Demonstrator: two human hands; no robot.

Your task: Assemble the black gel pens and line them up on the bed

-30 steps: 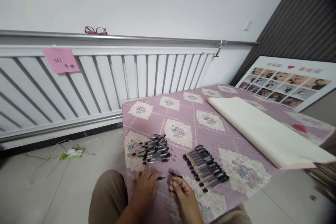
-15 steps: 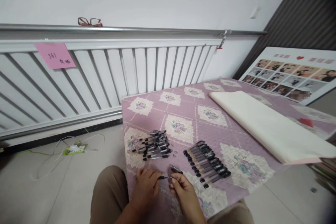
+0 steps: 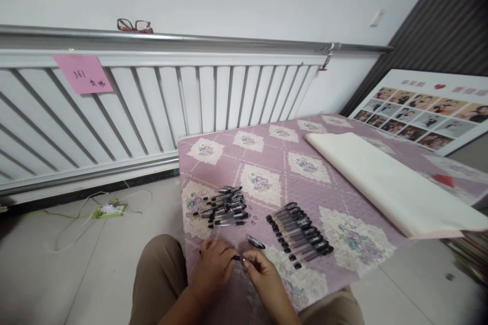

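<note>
My left hand [image 3: 214, 264] lies palm down at the front of the table, closed around a black pen [image 3: 238, 258] whose tip end points to the right. Thumb and fingers of my right hand [image 3: 263, 275] pinch together at that tip; whatever small piece they hold is hidden. A loose black pen cap [image 3: 255, 242] lies just beyond the right hand. Farther back on the left is a jumbled pile of uncapped pens [image 3: 224, 209], with tiny clear bits [image 3: 253, 220] beside it. To the right, several capped pens [image 3: 301, 236] lie side by side in a slanting row.
A purple flowered cloth [image 3: 229, 172] covers the table. On its right side lies a folded cream sheet [image 3: 385, 183], with a photo board [image 3: 423, 111] behind. A white radiator [image 3: 213, 96] runs along the wall. On the floor at left sits a power strip [image 3: 110, 210] with cables.
My right hand has moved left to the pen's tip, closing the small gap between them. The cap now lies clear of the right fingers. The view has shifted slightly.
</note>
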